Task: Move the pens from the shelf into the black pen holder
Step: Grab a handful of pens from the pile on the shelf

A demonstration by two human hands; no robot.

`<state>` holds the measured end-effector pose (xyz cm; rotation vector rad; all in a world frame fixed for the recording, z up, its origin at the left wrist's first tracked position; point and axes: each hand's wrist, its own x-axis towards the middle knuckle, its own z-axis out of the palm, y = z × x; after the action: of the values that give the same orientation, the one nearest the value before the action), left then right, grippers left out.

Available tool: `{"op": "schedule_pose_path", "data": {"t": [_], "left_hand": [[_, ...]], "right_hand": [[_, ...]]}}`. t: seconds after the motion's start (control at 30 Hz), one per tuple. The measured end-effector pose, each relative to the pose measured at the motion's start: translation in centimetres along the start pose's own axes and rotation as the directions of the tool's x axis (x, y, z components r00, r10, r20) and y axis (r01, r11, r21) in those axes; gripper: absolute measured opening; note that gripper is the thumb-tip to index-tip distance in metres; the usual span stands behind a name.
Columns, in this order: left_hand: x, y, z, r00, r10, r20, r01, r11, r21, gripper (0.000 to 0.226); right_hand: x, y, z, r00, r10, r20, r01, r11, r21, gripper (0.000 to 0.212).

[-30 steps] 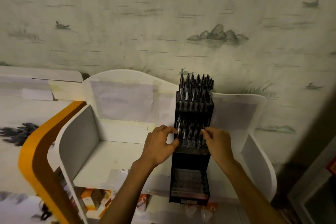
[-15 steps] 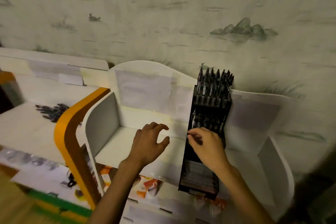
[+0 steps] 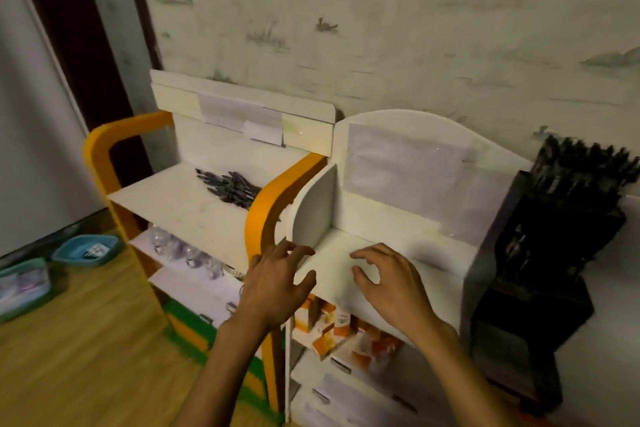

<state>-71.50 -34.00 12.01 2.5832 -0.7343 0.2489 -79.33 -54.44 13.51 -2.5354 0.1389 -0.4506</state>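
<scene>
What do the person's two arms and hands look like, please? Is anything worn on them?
Both forearms are bare up to the bottom edge of the picture: no sleeves are visible. The left hand and the right hand wear no gloves. I see no watch, bracelet or ring, though the picture is dim and slightly blurred, so a thin ring could be missed.

Bare white shelf board [image 3: 180, 204] is lying open at nine o'clock of the pens [image 3: 228, 185]. The orange side panel [image 3: 273, 198] is standing at their three o'clock, walling them from both hands [image 3: 277, 284]; the back panel [image 3: 221, 146] is closing twelve o'clock.
</scene>
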Motion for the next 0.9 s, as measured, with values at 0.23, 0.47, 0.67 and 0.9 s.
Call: {"op": "schedule_pose_path", "data": {"t": [0.23, 0.47, 0.67, 0.9], "left_hand": [[-2.0, -12.3, -5.4, 0.999, -0.041, 0.008, 0.040, 0.999, 0.023, 0.043], [-2.3, -23.3, -8.8, 0.997, -0.075, 0.016, 0.074, 0.996, 0.057, 0.042], [0.0, -29.8, -9.5, 0.995, -0.083, 0.050, 0.078, 0.992, 0.100, 0.042], [5.0, -36.4, -8.8, 0.992, -0.078, 0.102, 0.064, 0.988, 0.142, 0.047]], "right_hand": [[3.4, -11.2, 8.8, 0.998, -0.061, 0.011, 0.061, 0.998, 0.003, 0.023], [6.5, -18.7, 17.1, 0.998, -0.062, 0.018, 0.062, 0.998, -0.005, 0.026], [9.6, -21.6, 21.9, 0.998, -0.033, 0.059, 0.036, 0.998, -0.046, 0.030], [15.4, -21.8, 27.0, 0.997, 0.036, 0.064, -0.031, 0.996, -0.089, 0.032]]}}
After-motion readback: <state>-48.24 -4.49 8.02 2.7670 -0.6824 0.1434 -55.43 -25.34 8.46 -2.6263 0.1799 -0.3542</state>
